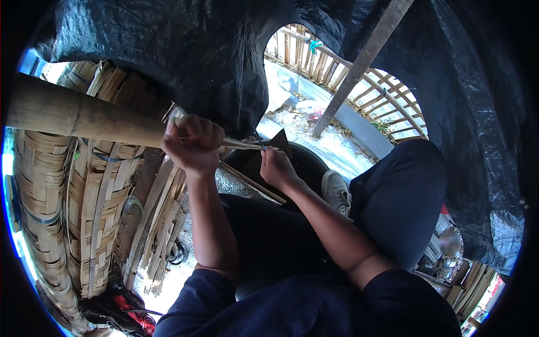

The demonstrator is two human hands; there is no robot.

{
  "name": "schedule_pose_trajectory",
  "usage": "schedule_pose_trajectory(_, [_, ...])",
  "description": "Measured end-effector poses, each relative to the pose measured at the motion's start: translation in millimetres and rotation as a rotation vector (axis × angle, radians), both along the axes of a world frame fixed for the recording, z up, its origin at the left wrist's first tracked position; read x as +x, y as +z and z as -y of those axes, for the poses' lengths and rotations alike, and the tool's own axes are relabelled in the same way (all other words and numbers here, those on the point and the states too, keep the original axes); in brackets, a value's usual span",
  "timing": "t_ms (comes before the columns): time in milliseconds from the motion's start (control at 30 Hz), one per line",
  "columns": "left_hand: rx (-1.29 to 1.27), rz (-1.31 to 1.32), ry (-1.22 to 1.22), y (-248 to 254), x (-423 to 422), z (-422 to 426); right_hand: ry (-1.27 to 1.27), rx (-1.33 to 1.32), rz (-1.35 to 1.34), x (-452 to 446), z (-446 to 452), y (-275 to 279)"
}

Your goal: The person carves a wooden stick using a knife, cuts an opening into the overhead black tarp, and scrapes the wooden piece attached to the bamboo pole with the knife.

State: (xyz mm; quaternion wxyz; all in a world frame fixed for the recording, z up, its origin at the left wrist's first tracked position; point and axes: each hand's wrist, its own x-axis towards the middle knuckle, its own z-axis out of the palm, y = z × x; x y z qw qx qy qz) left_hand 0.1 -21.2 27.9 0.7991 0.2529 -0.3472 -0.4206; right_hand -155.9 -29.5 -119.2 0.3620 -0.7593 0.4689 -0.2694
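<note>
My left hand is closed in a fist at the near end of a thick bamboo pole. From this fist a thin pale bamboo strip runs right to my right hand, whose fingers are pinched together at the strip's far end. A small bluish bit shows at those fingertips, too small to name. Just behind them rises a dark, pointed flat piece. It stands over a round dark container.
Woven bamboo panels and split slats stand at left. Black plastic sheeting hangs overhead and at right. A slanted post crosses an opening towards a bamboo fence. My shoe is beside the container.
</note>
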Motion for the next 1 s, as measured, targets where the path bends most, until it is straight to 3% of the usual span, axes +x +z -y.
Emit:
schedule_pose_trajectory(67, [0.067,-0.030,0.063,2,-2,1,0.082,0.143,-0.025,3,-5,41])
schedule_pose_trajectory(167, [-0.014,-0.014,-0.019,3,8,-1,0.111,0.107,0.130,13,-21,91])
schedule_pose_trajectory(367, [0.048,-0.043,0.091,7,7,0,0.058,0.153,0.087,16,-12,73])
schedule_pose_trajectory(700, [0.048,-0.047,0.033,5,4,-2,0.116,0.006,-0.034,14,-15,78])
schedule_pose_trajectory(833, [0.037,0.005,-0.009,6,-3,-1,0.154,0.120,-0.160,2,-30,113])
schedule_pose_trajectory(933, [0.055,0.028,-0.029,8,-17,-4,0.163,-0.026,-0.032,1,-9,102])
schedule_pose_trajectory(1000, [0.069,0.050,-0.034,7,-17,-4,0.187,0.031,0.010,-10,-3,106])
